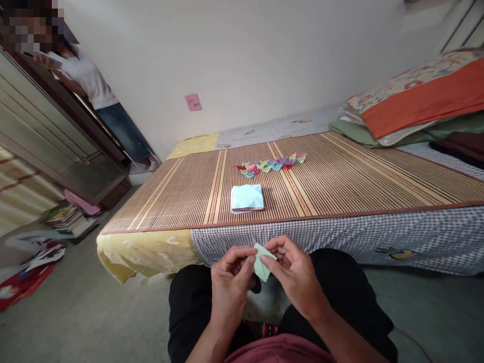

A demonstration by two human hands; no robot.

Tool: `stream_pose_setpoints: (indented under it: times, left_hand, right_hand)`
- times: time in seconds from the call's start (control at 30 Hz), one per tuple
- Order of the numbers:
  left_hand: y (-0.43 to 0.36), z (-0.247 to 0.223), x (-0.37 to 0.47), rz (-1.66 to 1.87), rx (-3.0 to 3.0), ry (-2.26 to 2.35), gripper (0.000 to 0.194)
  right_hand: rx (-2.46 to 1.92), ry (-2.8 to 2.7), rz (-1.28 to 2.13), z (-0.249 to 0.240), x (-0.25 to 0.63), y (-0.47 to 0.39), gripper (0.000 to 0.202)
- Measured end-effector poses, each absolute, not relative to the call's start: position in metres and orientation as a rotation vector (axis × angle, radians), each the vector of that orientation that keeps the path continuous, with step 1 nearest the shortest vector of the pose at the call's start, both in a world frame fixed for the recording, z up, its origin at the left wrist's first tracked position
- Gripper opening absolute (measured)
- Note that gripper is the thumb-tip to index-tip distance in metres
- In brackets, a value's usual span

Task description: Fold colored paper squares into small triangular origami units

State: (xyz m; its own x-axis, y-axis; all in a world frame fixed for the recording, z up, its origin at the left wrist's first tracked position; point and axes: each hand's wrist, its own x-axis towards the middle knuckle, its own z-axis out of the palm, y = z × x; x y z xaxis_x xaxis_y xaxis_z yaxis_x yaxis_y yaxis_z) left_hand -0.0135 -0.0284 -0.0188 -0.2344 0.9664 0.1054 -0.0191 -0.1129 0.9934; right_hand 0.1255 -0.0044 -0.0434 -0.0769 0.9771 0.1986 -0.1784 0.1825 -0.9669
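Between my two hands, above my lap, is a small folded piece of pale green paper (pixel 261 269). My left hand (pixel 231 277) pinches its left edge between thumb and fingers. On the upper right side, the thumb and fingers of my right hand (pixel 293 269) grip the same paper. Beyond the hands, a stack of square paper (pixel 247 197) with a creased light blue sheet on top lies near the edge of the striped mat (pixel 181 201). Behind the stack sits a cluster of small folded paper pieces (pixel 272 165) in many colours.
The mat covers a bed with a checked sheet (pixel 325 242) hanging over its front. Folded bedding (pixel 423 101) is piled at the right. A pink note (pixel 193 102) is on the wall. At the far left a person (pixel 91 80) stands in a doorway, near stacked books (pixel 66 218).
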Motion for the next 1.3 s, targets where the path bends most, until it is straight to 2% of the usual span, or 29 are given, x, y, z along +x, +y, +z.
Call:
stream_pose_setpoints:
  times: [0.17, 0.3, 0.53, 0.83, 1.03, 1.3]
  left_hand:
    - [-0.027, -0.014, -0.017, 1.411, 1.104, 1.246, 0.019]
    - [-0.024, -0.015, -0.023, 1.412, 1.042, 1.233, 0.02]
    - [-0.019, -0.021, -0.029, 1.429, 0.849, 1.107, 0.024]
    - [-0.019, -0.013, -0.043, 1.266, 1.092, 1.096, 0.013]
    - [-0.02, -0.013, -0.054, 1.171, 1.185, 0.9, 0.025]
    - [-0.02, -0.013, -0.055, 1.17, 1.261, 0.82, 0.03]
  right_hand:
    - [-0.896, -1.356, 1.14, -0.037, 0.131, -0.006, 0.015]
    - [-0.828, -1.448, 1.267, -0.032, 0.142, -0.006, 0.014]
    - [-0.657, -1.525, 1.372, -0.034, 0.151, -0.004, 0.031]
    - [-0.667, -1.562, 1.331, -0.031, 0.152, -0.001, 0.033]
    - [-0.656, -1.543, 1.361, -0.034, 0.155, 0.001, 0.026]
    - [-0.55, -1.399, 1.572, -0.038, 0.156, 0.005, 0.031]
